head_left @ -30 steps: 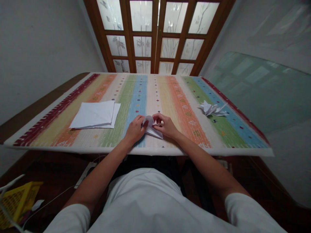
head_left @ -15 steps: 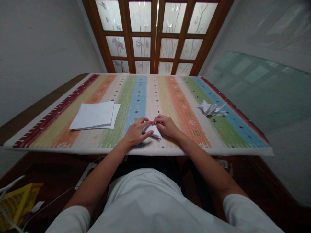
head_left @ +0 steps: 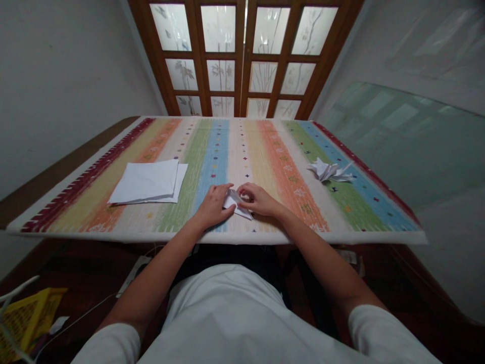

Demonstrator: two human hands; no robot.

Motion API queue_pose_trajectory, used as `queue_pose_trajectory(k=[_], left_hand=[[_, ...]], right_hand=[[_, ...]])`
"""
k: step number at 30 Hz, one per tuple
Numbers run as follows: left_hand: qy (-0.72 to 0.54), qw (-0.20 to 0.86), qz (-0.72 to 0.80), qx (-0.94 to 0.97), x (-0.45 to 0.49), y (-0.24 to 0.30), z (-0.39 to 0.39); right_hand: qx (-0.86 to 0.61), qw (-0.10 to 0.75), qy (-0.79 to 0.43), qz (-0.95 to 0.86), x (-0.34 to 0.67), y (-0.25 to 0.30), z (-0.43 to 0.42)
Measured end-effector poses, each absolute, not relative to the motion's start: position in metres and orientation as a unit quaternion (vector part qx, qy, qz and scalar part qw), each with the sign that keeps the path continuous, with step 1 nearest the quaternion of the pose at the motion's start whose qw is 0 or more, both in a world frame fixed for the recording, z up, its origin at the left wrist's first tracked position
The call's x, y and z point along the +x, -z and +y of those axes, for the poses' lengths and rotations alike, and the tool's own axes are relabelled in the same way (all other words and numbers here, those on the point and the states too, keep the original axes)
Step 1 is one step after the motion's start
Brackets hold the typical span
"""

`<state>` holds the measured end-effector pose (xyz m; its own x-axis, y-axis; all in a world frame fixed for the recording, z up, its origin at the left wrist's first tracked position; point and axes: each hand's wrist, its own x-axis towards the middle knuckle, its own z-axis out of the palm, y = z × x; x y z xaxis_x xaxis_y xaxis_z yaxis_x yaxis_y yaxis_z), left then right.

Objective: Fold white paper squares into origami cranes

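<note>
One small folded paper (head_left: 235, 201), crisp white and pointed at one corner, lies between the left hand (head_left: 214, 206) and the right hand (head_left: 258, 199), near the front hem of a striped woven table runner (head_left: 242, 144). Left fingers curl against its near side while right fingertips (head_left: 242, 191) pinch its upper flap; neither hand is clenched, though the fingers partly hide the exact grip. A clean fold would seem to need aligned edges first, then one firm crease. A squared stack of paper sheets (head_left: 146, 181) lies well left; a spiky folded paper figure (head_left: 329, 171) lies well right.
</note>
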<state>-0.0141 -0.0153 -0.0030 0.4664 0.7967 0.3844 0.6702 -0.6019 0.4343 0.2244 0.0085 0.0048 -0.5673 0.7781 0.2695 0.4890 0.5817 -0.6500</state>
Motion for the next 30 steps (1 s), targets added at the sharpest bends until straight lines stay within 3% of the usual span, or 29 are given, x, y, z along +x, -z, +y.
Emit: queue_pose_trajectory(k=[5, 10, 13, 21, 30], left_hand=[[-0.327, 0.142, 0.436, 0.826, -0.016, 0.001, -0.011], [-0.392, 0.153, 0.430, 0.799, -0.018, -0.008, -0.014], [-0.401, 0.116, 0.439, 0.795, -0.018, -0.014, -0.017], [-0.332, 0.103, 0.451, 0.822, -0.017, -0.009, -0.014], [-0.249, 0.123, 0.450, 0.849, -0.014, -0.006, -0.015]], right_hand=[[-0.333, 0.312, -0.374, -0.807, 0.221, -0.014, 0.003], [-0.348, 0.440, -0.339, -0.755, 0.221, -0.016, 0.005], [-0.351, 0.469, -0.304, -0.751, 0.224, -0.018, 0.007], [-0.338, 0.398, -0.211, -0.826, 0.226, -0.017, 0.006], [-0.372, 0.292, -0.237, -0.848, 0.230, -0.012, 0.009]])
